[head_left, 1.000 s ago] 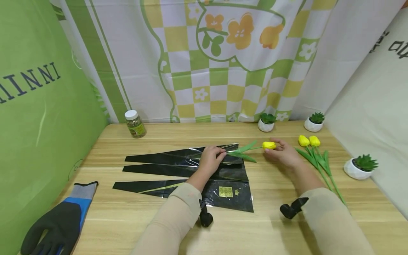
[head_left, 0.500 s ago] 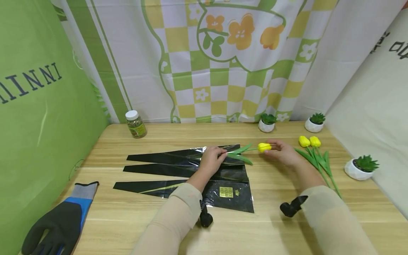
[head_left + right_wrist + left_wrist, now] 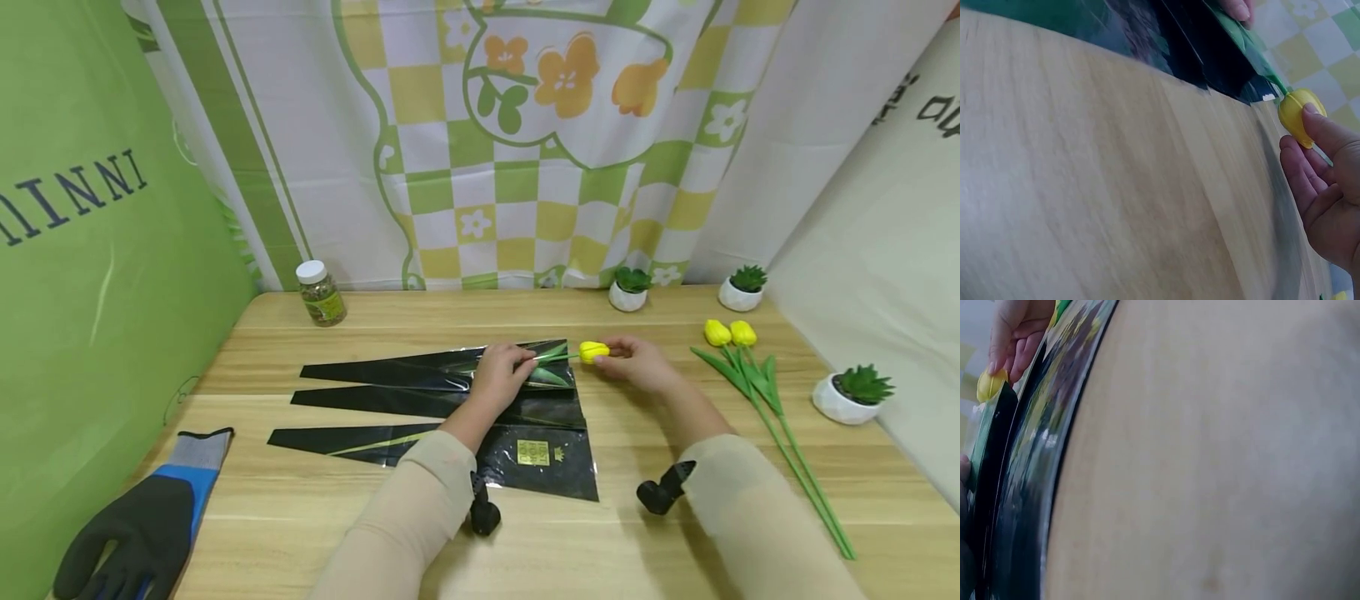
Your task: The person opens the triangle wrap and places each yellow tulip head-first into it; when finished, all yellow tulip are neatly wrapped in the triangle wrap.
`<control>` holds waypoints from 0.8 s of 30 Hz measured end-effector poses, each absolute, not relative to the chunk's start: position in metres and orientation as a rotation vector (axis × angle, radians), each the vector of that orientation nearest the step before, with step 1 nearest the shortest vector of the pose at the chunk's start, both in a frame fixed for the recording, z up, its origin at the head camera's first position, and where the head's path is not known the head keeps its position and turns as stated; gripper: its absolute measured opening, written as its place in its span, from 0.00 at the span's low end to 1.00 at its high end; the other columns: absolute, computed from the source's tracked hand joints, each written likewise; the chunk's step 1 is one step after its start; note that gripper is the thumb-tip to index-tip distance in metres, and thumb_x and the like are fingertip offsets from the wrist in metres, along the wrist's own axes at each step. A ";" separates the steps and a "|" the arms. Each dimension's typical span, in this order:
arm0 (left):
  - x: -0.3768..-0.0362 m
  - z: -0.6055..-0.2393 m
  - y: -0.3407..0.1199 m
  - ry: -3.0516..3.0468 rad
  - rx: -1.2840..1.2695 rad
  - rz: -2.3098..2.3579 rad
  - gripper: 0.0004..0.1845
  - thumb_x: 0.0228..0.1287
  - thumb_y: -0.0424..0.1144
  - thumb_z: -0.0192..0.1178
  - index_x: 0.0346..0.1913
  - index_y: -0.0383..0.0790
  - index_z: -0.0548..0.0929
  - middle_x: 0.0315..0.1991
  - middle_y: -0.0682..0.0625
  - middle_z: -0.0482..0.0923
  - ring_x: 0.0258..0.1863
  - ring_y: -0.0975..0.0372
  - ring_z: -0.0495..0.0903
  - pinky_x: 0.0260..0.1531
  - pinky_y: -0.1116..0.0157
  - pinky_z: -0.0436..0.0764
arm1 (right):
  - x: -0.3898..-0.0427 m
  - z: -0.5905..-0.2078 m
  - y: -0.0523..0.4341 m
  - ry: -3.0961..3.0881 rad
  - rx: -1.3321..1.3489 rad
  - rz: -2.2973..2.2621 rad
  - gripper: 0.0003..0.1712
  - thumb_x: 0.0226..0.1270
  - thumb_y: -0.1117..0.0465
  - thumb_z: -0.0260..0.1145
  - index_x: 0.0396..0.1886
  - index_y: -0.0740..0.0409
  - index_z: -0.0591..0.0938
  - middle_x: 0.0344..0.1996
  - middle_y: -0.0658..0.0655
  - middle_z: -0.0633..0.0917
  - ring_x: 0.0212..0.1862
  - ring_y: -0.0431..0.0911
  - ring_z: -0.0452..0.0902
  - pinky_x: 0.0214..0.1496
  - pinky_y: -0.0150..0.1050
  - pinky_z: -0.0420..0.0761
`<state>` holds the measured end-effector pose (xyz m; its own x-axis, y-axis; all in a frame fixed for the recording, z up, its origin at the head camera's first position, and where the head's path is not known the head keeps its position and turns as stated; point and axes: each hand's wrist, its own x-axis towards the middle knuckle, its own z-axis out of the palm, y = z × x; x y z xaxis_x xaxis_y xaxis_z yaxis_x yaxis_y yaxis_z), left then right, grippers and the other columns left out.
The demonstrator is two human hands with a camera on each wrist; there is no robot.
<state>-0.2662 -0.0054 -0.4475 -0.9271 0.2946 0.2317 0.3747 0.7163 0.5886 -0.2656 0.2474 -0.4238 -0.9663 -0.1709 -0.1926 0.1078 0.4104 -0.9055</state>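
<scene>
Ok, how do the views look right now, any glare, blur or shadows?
Head view: fairly crisp, white glints on the glossy black wrappers; left wrist view: dim and soft, streaky reflections on the wrappers, tabletop grain mostly blurred out; right wrist view: dark shadow band on the tabletop beside the right hand, pale sheen at left.
</scene>
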 end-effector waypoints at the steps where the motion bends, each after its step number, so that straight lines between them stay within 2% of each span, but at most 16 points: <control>1: -0.266 -0.447 -0.005 -2.798 -0.549 -1.010 0.15 0.71 0.46 0.58 0.54 0.47 0.86 0.53 0.49 0.83 0.57 0.54 0.77 0.61 0.56 0.76 | -0.266 -0.424 0.245 2.415 -0.045 -1.584 0.33 0.70 0.61 0.64 0.68 0.73 0.66 0.54 0.66 0.77 0.40 0.32 0.78 0.46 0.25 0.82; 7: -0.267 -0.447 -0.005 -2.815 -0.532 -1.026 0.15 0.72 0.47 0.57 0.54 0.49 0.85 0.55 0.50 0.82 0.58 0.55 0.77 0.61 0.56 0.75 | -0.267 -0.426 0.232 2.459 -0.027 -1.549 0.30 0.68 0.62 0.66 0.65 0.72 0.70 0.45 0.58 0.79 0.41 0.37 0.74 0.42 0.24 0.80; 11: -0.268 -0.446 -0.005 -2.802 -0.536 -1.003 0.15 0.71 0.47 0.57 0.54 0.48 0.86 0.53 0.50 0.83 0.56 0.55 0.78 0.60 0.56 0.76 | -0.267 -0.427 0.225 2.481 -0.027 -1.524 0.29 0.67 0.61 0.67 0.64 0.70 0.73 0.44 0.57 0.79 0.42 0.40 0.73 0.42 0.24 0.79; 17: -0.269 -0.446 -0.005 -2.784 -0.545 -0.987 0.14 0.71 0.47 0.58 0.53 0.49 0.86 0.51 0.50 0.84 0.54 0.55 0.78 0.59 0.56 0.77 | -0.268 -0.428 0.216 2.447 -0.079 -1.583 0.28 0.67 0.65 0.66 0.64 0.72 0.72 0.45 0.61 0.81 0.39 0.36 0.77 0.44 0.26 0.82; 24: -0.270 -0.447 -0.005 -2.750 -0.559 -0.964 0.13 0.71 0.46 0.59 0.51 0.47 0.87 0.50 0.49 0.84 0.53 0.55 0.79 0.57 0.57 0.77 | -0.270 -0.430 0.207 2.413 -0.140 -1.614 0.26 0.67 0.69 0.64 0.63 0.75 0.72 0.50 0.69 0.81 0.38 0.33 0.79 0.45 0.28 0.83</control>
<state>-0.2697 -0.0049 -0.4470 -0.9144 0.2899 0.2827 0.4029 0.7201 0.5649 -0.2696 0.2073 -0.4296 -0.9679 -0.2082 -0.1410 0.0508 0.3874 -0.9205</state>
